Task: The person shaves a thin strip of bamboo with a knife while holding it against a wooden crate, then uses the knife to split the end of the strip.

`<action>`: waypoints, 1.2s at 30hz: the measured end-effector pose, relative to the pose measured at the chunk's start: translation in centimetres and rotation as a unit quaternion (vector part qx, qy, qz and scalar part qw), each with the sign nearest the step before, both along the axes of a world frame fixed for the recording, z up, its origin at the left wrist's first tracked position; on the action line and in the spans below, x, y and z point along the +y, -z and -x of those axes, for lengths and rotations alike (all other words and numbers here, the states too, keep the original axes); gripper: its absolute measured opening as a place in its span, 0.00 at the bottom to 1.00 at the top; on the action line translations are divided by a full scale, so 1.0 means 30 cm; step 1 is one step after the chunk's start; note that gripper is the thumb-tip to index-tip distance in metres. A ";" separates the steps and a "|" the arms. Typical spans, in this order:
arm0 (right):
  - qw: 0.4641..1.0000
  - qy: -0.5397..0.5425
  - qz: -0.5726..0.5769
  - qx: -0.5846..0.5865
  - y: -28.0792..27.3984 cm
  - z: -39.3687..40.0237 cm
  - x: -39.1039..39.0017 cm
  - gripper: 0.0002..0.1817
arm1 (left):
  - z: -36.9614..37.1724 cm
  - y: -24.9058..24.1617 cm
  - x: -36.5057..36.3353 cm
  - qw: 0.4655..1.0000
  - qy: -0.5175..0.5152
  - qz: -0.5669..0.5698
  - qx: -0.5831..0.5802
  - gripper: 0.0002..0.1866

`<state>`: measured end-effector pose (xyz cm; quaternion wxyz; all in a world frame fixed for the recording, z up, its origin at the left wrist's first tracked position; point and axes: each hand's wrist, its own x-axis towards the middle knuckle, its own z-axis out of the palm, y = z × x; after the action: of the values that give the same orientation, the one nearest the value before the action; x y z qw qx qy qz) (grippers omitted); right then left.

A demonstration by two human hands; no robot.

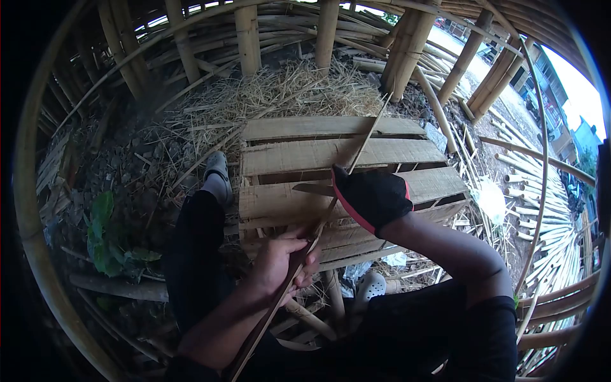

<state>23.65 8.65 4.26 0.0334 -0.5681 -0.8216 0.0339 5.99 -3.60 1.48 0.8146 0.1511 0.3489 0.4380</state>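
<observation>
A long, thin bamboo strip (275, 300) runs from near my lap up across a wooden slatted crate (382, 151). My left hand (283, 262) is bare and closed around the strip just in front of the crate. In a black glove with red edging, my right hand (372, 198) is closed farther up, over the crate's top. A knife's blade (312, 189) sticks out to the left from this glove and crosses the strip; its handle is hidden in the hand. The strip's far end rises past the glove toward the crate's back edge.
Straw and shavings (280, 95) cover the ground behind the crate. Bamboo posts (248, 41) stand around, with piled poles beyond. Cut bamboo lengths (541, 216) lie at right. A leafy plant (105, 232) grows at left. My shoes (217, 164) flank the crate.
</observation>
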 end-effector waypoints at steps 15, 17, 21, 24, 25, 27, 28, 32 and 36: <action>0.995 -0.035 0.091 0.022 -0.002 -0.023 0.050 0.23 | 0.022 0.032 0.012 0.999 0.015 -0.030 -0.007 0.12; 0.992 -0.060 0.098 0.051 0.025 -0.055 0.057 0.23 | 0.016 0.032 0.015 0.999 0.016 -0.031 -0.005 0.12; 0.989 -0.115 0.091 0.026 -0.012 -0.046 0.024 0.35 | 0.019 0.030 0.016 1.000 0.018 -0.022 0.000 0.14; 0.986 -0.067 0.138 0.058 -0.013 -0.026 0.017 0.36 | 0.019 0.038 0.016 1.000 0.019 -0.024 -0.002 0.16; 0.986 -0.026 0.146 0.073 -0.013 -0.019 0.017 0.36 | 0.018 0.040 0.016 1.000 0.019 -0.024 0.000 0.17; 0.981 0.005 0.177 0.076 -0.054 0.002 -0.006 0.37 | 0.021 0.044 0.018 0.999 0.024 -0.036 0.009 0.17; 0.974 0.036 0.210 0.080 -0.073 0.011 -0.017 0.37 | 0.023 0.045 0.017 0.998 0.029 -0.045 0.019 0.17; 0.974 0.046 0.210 0.077 -0.058 0.005 -0.024 0.36 | 0.020 0.042 0.014 0.998 0.029 -0.049 0.019 0.16; 0.986 -0.033 0.145 0.078 -0.002 0.010 -0.081 0.35 | 0.010 0.051 0.020 0.999 0.015 -0.027 0.023 0.16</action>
<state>23.34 6.24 4.32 0.0136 -0.5355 -0.8208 0.1985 5.69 -2.99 -0.04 0.8082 0.1885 0.3535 0.4317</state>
